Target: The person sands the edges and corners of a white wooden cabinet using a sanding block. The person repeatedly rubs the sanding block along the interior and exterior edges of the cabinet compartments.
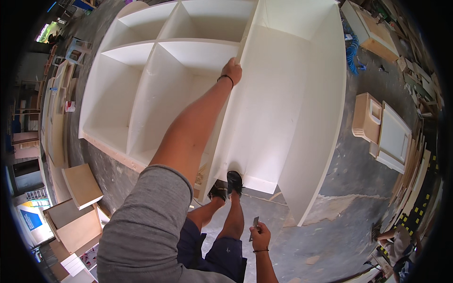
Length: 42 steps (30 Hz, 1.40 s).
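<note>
The left hand (pixel 232 70) reaches far out, its grip closed on the white shelf unit's (pixel 283 108) upright divider edge — the right hand (pixel 260 234), near, pinches a small scraper blade (pixel 255 225), held upright.

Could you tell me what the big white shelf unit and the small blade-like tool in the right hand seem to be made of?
The shelf unit looks like wood board painted matt off-white; a raw tan edge along its lower front suggests this. The left hand grips one of its dividers. The tool in the right hand appears to be thin grey metal, perhaps a scraper; too small to be sure.
</note>
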Each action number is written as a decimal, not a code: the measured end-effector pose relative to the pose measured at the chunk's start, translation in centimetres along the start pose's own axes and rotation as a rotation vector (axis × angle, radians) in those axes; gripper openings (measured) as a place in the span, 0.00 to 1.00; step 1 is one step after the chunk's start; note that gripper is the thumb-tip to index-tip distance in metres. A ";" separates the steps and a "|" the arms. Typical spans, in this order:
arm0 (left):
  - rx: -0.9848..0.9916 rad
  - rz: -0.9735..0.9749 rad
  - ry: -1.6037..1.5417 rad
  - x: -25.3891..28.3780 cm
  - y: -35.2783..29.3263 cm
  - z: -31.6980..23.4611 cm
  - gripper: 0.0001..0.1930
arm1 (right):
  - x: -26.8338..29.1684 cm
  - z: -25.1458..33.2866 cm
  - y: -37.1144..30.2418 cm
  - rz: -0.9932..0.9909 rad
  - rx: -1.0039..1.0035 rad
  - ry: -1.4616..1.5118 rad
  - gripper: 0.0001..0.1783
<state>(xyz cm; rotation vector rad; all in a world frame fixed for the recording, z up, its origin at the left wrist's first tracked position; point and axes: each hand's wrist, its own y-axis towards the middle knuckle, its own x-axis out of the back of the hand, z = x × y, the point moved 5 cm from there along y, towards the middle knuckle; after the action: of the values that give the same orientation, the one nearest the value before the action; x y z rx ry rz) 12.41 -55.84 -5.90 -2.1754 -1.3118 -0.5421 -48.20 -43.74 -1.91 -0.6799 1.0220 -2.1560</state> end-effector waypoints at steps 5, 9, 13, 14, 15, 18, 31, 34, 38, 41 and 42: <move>0.025 -0.037 -0.095 -0.9 3.1 -2.1 0.23 | 2.8 -4.5 -0.5 -0.118 -0.046 0.092 0.16; 0.047 -0.065 -0.211 -1.5 4.4 -0.8 0.23 | 3.0 -6.5 -1.1 -0.153 -0.085 0.155 0.16; -0.179 -0.025 0.077 -0.4 3.9 -0.7 0.22 | 1.0 -5.3 -1.6 -0.118 -0.036 0.076 0.16; -0.072 -0.074 -0.098 -0.6 2.1 -0.8 0.20 | 0.6 -4.8 -1.5 -0.113 -0.022 0.078 0.16; -0.039 -0.098 -0.145 -0.4 0.0 -1.9 0.21 | 0.4 -3.6 -1.3 -0.100 -0.021 0.038 0.16; 0.031 -0.119 -0.120 0.5 -6.3 0.4 0.22 | -1.0 -1.9 -1.2 -0.040 0.004 0.029 0.16; -0.021 0.123 0.159 6.6 -43.2 9.2 0.33 | -5.6 4.9 -1.3 0.192 0.052 -0.095 0.22; -0.063 0.186 0.329 8.4 -44.9 9.8 0.33 | -6.5 6.0 -1.3 0.163 0.024 -0.129 0.22; -0.025 0.134 0.437 10.8 -44.8 11.0 0.32 | -6.7 6.2 -0.6 0.213 0.095 -0.166 0.12; -0.012 0.111 0.446 10.8 -44.2 11.7 0.28 | -8.1 7.6 -0.2 0.253 0.086 -0.200 0.06; 0.008 0.103 0.425 10.4 -43.8 11.2 0.27 | -8.5 7.9 0.0 0.279 0.062 -0.178 0.07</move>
<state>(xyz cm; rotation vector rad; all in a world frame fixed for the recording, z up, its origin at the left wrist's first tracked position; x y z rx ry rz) -21.35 -25.00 1.94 -1.9645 -0.9653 -0.8959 -37.21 -41.23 1.03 -0.6453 0.8941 -1.8435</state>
